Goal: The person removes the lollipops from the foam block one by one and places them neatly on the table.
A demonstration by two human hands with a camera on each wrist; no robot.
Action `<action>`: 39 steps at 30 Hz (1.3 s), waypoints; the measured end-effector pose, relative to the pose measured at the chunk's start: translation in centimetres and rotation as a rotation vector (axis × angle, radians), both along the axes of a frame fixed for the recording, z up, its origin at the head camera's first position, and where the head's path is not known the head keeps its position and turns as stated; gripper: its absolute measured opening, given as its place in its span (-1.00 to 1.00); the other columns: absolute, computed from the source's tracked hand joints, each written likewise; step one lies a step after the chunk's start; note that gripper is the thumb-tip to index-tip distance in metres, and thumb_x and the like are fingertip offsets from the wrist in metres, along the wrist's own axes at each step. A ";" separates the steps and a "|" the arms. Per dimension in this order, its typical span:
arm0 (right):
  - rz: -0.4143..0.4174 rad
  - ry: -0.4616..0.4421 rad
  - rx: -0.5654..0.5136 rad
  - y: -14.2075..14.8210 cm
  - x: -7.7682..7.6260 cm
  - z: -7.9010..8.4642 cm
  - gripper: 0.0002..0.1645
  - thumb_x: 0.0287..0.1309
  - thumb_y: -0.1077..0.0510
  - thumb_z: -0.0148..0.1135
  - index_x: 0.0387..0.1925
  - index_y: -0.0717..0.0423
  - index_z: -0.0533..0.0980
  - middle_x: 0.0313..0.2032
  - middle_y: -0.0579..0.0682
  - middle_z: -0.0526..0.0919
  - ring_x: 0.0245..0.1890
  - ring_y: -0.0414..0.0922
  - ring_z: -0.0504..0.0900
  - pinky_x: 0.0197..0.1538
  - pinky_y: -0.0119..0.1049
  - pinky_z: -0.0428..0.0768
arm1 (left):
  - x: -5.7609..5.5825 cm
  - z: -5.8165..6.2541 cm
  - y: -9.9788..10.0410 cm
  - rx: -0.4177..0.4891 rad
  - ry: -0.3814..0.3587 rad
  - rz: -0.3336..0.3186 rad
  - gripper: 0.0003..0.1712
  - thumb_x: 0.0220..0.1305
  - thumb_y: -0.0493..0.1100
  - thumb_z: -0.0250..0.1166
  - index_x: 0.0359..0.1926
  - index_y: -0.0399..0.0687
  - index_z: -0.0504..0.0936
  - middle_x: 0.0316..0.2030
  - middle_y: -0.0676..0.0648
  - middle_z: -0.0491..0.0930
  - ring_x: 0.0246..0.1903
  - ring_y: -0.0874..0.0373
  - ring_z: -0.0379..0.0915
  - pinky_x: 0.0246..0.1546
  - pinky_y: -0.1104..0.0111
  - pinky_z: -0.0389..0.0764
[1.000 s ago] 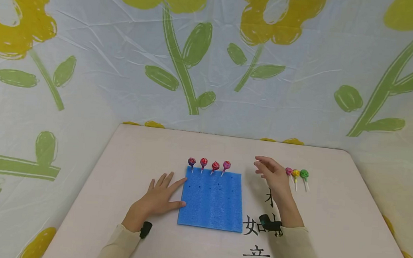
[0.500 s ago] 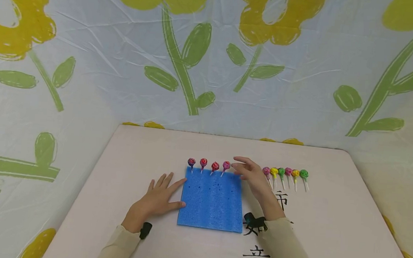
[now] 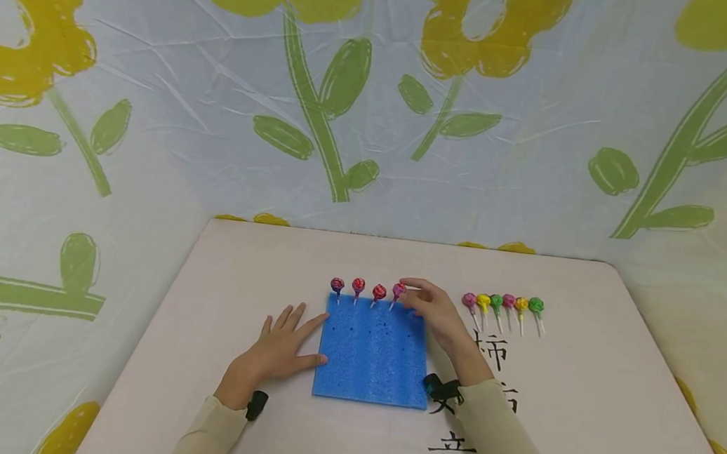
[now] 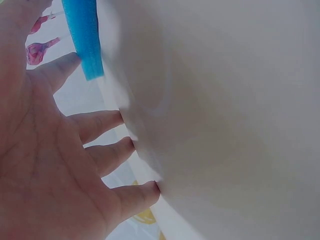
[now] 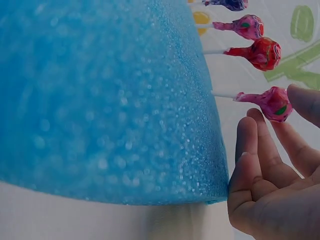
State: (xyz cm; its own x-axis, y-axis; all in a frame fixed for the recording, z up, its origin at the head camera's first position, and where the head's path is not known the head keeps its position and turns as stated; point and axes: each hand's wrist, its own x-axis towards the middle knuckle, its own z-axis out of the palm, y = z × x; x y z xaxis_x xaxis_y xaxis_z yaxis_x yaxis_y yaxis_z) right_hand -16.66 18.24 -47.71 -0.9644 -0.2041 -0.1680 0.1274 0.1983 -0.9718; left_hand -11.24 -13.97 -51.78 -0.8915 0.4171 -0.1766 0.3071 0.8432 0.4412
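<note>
A square blue foam board lies on the table. Along its far edge, several wrapped lollipops stand in a row with their sticks in the foam. My left hand lies spread at the board's left side, index fingertip and thumb right at the edge; in the left wrist view the index fingertip meets the foam edge. My right hand reaches over the board's far right corner. Its fingers surround the rightmost pink lollipop, one fingertip right at the candy, the others spaced off it.
Several more lollipops, pink, yellow and green, lie in a row on the table right of the board. Black brush characters mark the tabletop. A flower-printed cloth hangs behind and at the sides.
My right hand has moved left from beside the loose lollipops to the rightmost lollipop on the board, uncovering the loose row. The left hand stays in place.
</note>
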 end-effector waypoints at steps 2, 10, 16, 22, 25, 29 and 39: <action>0.000 0.002 0.009 -0.1 0.1 0.3 -0.49 0.41 0.22 0.18 0.31 0.31 0.41 0.10 0.33 0.56 0.11 0.32 0.50 0.15 0.13 0.46 | 0.0 0.0 0.0 -0.001 0.000 -0.001 -0.04 0.25 0.40 0.24 0.56 0.24 0.15 0.53 -0.30 -0.05 0.49 -0.35 -0.25 0.31 -0.39 -0.21; -0.028 -0.001 -0.008 0.5 -0.9 -2.3 -0.50 0.38 0.12 0.25 0.27 0.18 0.48 0.01 0.19 0.61 0.04 0.21 0.55 0.06 -0.01 0.48 | 0.0 0.0 -0.1 0.004 -0.001 -0.003 -0.04 0.26 0.40 0.24 0.56 0.24 0.15 0.53 -0.31 -0.05 0.49 -0.36 -0.25 0.31 -0.39 -0.21; -0.066 0.025 0.004 0.6 -1.0 -2.6 -0.55 0.36 0.06 0.27 0.22 0.09 0.53 -0.06 0.14 0.62 -0.05 0.09 0.58 0.00 -0.12 0.50 | 0.1 0.0 -0.1 0.004 -0.005 -0.004 -0.05 0.26 0.39 0.24 0.56 0.24 0.15 0.53 -0.31 -0.05 0.49 -0.36 -0.25 0.31 -0.39 -0.21; -0.099 0.029 -0.039 0.6 -1.0 -2.5 -0.55 0.37 0.05 0.27 0.23 0.09 0.52 -0.03 0.21 0.59 -0.02 0.13 0.58 0.03 -0.07 0.47 | 0.0 0.1 0.0 -0.003 -0.003 -0.006 -0.05 0.26 0.39 0.24 0.56 0.24 0.14 0.53 -0.30 -0.05 0.49 -0.35 -0.24 0.31 -0.39 -0.21; -0.108 0.026 -0.063 0.6 -0.8 -1.8 -0.52 0.39 0.03 0.24 0.25 0.12 0.50 0.05 0.26 0.57 0.04 0.17 0.57 0.12 0.04 0.45 | 0.0 0.2 0.0 -0.002 -0.006 -0.006 -0.04 0.26 0.38 0.25 0.56 0.24 0.14 0.53 -0.30 -0.05 0.49 -0.35 -0.25 0.31 -0.39 -0.22; -0.131 0.043 -0.061 1.0 -0.1 -0.6 -0.49 0.39 -0.03 0.23 0.26 0.12 0.50 0.09 0.27 0.57 0.08 0.20 0.56 0.22 0.15 0.40 | 0.0 0.2 0.1 -0.001 -0.009 -0.005 -0.05 0.27 0.38 0.24 0.57 0.24 0.13 0.53 -0.30 -0.06 0.49 -0.35 -0.26 0.32 -0.38 -0.23; -0.176 0.048 -0.039 3.8 0.9 -0.4 -0.41 0.32 -0.16 0.28 0.24 0.07 0.51 0.02 0.11 0.63 0.04 0.16 0.56 0.19 0.13 0.38 | 0.1 0.1 0.1 -0.008 -0.007 0.002 -0.06 0.27 0.38 0.24 0.56 0.26 0.14 0.53 -0.30 -0.06 0.49 -0.35 -0.25 0.31 -0.39 -0.21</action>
State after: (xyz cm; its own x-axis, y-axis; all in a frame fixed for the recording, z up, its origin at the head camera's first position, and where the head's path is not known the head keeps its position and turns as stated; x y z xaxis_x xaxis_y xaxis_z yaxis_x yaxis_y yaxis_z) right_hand -15.72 21.99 -48.07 -0.9925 -0.0366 -0.1164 0.1102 0.1394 -0.9841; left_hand -11.15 -13.91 -51.65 -0.8912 0.4137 -0.1861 0.3020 0.8472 0.4370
